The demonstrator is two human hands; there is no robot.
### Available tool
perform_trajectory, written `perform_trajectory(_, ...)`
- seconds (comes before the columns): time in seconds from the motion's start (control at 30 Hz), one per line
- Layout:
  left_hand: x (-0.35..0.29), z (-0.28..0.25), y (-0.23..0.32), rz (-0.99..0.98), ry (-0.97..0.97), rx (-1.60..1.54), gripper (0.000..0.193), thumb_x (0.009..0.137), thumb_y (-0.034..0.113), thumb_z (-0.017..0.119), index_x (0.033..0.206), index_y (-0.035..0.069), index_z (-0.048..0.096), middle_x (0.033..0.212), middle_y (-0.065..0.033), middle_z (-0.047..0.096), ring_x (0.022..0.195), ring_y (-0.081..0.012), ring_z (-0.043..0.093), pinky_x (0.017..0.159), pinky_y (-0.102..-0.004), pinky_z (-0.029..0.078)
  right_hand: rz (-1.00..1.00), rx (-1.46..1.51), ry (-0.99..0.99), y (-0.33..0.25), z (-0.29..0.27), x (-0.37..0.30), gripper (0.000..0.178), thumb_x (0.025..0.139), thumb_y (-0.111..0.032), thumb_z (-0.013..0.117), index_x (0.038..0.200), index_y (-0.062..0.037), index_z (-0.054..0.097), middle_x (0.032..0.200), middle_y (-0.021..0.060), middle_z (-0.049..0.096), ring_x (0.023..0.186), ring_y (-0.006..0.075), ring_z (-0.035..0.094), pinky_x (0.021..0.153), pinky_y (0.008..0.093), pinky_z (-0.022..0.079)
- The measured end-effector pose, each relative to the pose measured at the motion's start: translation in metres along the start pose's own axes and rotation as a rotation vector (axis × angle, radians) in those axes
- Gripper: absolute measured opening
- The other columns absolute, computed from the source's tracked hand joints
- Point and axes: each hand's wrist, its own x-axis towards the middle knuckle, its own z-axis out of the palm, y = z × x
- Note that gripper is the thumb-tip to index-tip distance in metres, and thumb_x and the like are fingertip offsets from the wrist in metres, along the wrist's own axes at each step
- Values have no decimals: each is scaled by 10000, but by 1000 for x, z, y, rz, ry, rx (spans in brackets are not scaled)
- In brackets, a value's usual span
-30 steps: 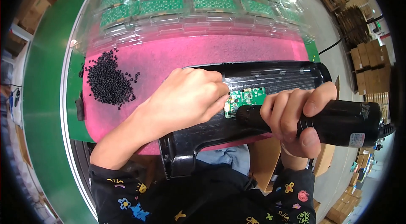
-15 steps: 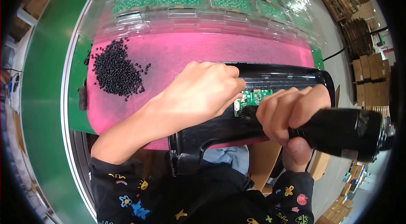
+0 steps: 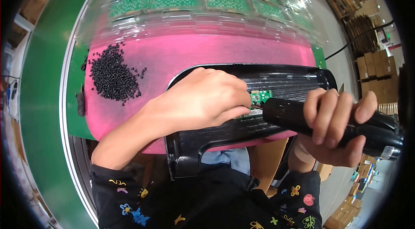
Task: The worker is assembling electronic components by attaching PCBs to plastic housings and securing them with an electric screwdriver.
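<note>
The right hand [image 3: 327, 116] has its grip closed round the barrel of a black cylindrical handheld driver [image 3: 283, 113], held nearly level with its nose toward the left hand; a thin dark bit [image 3: 257, 106] sticks out of that nose. The left hand [image 3: 207, 97] has its fingers curled in and bunched just beside the bit, and whether its grip pinches anything cannot be told, since the fingertips are mostly hidden. Between the two hands lies a small green circuit board [image 3: 263, 96], partly covered by them, inside a long, glossy black plastic shell [image 3: 294, 83] that rests on a pink mat [image 3: 216, 49] over a green counter [image 3: 83, 130]. A heap of tiny black screw-like pieces [image 3: 113, 75] sits on the mat to the left, and stacked clear plastic trays [image 3: 186, 17] with more green boards [image 3: 173, 1] stand at the far side. To do this work well, I would bring the bit in line with the spot it is to meet, keep the board flat against the shell with light fingertip pressure, hold the fingers clear of the bit, and avoid letting the tip skid over the components. As for labels, a small pale sticker [image 3: 387, 152] shows on the driver's rear, its print too small to read; no brand can be made out.
</note>
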Motion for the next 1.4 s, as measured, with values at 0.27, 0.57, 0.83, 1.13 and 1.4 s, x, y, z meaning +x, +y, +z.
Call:
perform_trajectory(0.27,7,1,6,-25,119,-258,126,754,51,765,809,-16,674,759,-125,650,677,-294,639,605,-352,512,20,66,21,-11,-11,-4,305,878,-267,645,1047,-145,422,602,-57,550,449,43,507,498,209,386)
perform_trajectory(0.57,7,5,5,-142,30,-86,304,747,143,776,997,4,675,861,-121,673,776,-289,660,676,-348,537,128,-103,58,-23,-39,-12,261,901,-251,580,1043,-117,407,616,-42,487,502,75,452,550,257,366)
perform_trajectory(0.83,7,3,8,-78,24,-205,206,760,102,775,916,0,688,817,-118,667,725,-291,637,637,-357,521,90,37,99,-14,-24,-19,281,893,-260,627,1015,-150,399,592,-59,524,478,60,514,520,224,397)
perform_trajectory(1.13,6,0,7,-83,116,-290,146,753,52,774,826,-19,669,755,-116,664,670,-248,636,590,-333,498,-29,111,124,-3,-11,-14,289,882,-235,638,1035,-130,417,607,-49,560,471,57,530,494,201,407)
perform_trajectory(1.4,6,-2,7,-215,-35,-559,137,772,40,752,852,-28,663,777,-112,673,693,-247,655,611,-324,506,-79,257,70,2,-16,-11,314,854,-193,679,1021,-117,424,578,-33,583,438,62,541,458,197,428)
